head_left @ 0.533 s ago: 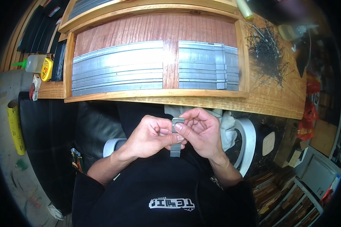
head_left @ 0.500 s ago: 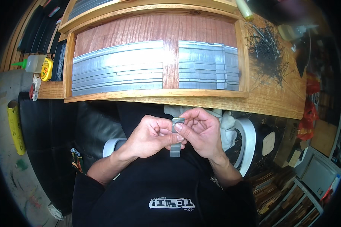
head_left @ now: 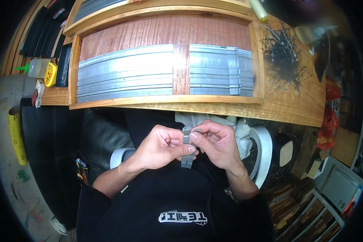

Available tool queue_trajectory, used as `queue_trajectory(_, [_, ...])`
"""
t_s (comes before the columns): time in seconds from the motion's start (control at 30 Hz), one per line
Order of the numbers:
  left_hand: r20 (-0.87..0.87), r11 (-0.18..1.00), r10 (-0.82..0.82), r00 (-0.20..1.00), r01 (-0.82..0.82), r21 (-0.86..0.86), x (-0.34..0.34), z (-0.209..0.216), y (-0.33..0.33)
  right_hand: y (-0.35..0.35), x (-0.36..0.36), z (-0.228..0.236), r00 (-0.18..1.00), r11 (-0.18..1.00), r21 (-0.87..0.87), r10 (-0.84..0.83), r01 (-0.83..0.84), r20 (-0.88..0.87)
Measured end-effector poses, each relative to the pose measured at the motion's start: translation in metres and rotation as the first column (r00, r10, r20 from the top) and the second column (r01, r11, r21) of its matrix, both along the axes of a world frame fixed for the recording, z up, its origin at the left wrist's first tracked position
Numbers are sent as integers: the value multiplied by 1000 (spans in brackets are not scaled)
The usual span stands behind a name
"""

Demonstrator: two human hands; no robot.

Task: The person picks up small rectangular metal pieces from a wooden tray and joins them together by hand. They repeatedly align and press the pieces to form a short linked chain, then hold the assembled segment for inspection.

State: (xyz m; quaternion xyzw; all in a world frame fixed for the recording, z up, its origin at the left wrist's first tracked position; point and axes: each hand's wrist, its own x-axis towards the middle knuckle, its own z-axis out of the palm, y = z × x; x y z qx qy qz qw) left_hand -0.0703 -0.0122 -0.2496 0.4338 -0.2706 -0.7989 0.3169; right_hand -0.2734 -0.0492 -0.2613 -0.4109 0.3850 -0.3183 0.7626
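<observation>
In front of my chest, a small bundle of short grey strips (head_left: 186, 162) points up and down between my hands. My left hand (head_left: 160, 147) is closed on it, the thumb lying across its middle. My right hand (head_left: 218, 143) pinches its upper right part between thumb and fingers. A narrow gap splits the bundle at the top, and a seam shows at its lower end. The fingers hide much of the middle. Beyond my hands, a wooden tray (head_left: 165, 100) holds two groups of flat, shiny grey strips (head_left: 125, 72) side by side.
The tray rests on a wooden table (head_left: 290, 111). Thin black scraps (head_left: 284, 52) are heaped at its right. A green-tipped bottle (head_left: 37, 67) and a yellow container (head_left: 50, 74) stand left. A yellow roll (head_left: 17, 135) lies farther left; a white chair arm (head_left: 262, 151) curves at right.
The bundle has parted into two side-by-side pieces at its top and lower end. My right hand has moved slightly down and right; my left hand has hardly moved.
</observation>
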Motion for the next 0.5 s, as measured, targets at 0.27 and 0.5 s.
queue_trajectory(0.27, [9, 1000, 9, 1000, -8, -10, -1, 1, 0, 2, 2, -1, 999, 999, -34, -34, 34, -1])
queue_trajectory(0.5, [42, 1000, 8, 999, -8, 3, -3, -2, -2, 2, -3, 6, 990, 989, -109, -105, 95, -91])
